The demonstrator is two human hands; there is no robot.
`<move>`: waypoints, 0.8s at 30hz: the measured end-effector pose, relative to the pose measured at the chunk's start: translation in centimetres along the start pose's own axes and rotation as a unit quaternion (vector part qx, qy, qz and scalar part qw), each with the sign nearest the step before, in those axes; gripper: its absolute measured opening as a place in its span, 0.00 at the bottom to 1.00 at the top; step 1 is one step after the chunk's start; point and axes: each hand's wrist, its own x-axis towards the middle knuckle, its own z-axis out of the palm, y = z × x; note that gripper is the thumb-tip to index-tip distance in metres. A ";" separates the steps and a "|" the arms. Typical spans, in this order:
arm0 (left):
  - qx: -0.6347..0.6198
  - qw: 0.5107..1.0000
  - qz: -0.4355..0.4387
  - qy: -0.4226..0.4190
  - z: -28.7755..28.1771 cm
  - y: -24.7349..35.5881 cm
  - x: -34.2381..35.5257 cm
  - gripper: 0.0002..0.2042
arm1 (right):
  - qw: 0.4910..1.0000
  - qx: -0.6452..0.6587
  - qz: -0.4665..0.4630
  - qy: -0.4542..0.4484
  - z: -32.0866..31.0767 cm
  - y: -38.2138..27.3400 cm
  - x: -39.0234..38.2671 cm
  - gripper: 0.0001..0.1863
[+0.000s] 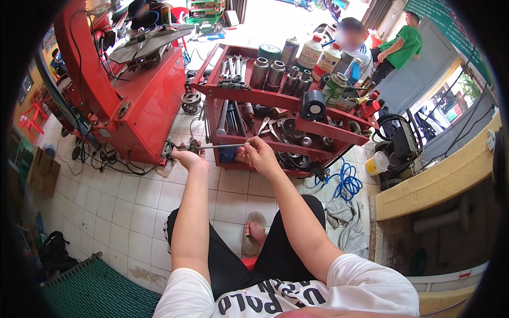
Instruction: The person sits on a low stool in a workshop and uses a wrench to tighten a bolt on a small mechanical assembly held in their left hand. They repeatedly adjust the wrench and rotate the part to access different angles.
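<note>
My left hand (192, 158) is turned palm up, its fingers curled round a small metal mechanical part (194, 146) whose exact kind I cannot make out. From that part a thin metal rod (225, 146) runs level to the right. Its other end is pinched between the thumb and fingers of my right hand (261, 157). Both hands are out in front of my knees, just short of a red tool cart (222, 91). Some of the metal part is covered by the left fingers.
Sockets (274, 76), wrenches (233, 66), bottles and spray cans fill the cart's top. At left stands a red machine (143, 106) with cables by its base. A blue hose (345, 182) and grey cloth (347, 222) lie right. One person (402, 47) stands behind; another is beyond the cart.
</note>
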 end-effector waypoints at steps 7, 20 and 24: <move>-0.014 1.000 -0.010 0.003 0.0 0.0 -0.1 0.21 | 1.000 0.001 -0.023 -0.003 0.2 -0.1 -0.1 0.05; -0.033 0.999 -0.033 0.027 -0.2 0.1 0.2 0.21 | 0.992 -0.074 -0.092 0.032 0.4 -1.2 -0.6 0.05; -0.021 1.000 -0.003 0.017 0.2 -0.5 -0.4 0.23 | 0.999 -0.002 -0.032 0.019 -0.2 0.8 0.2 0.17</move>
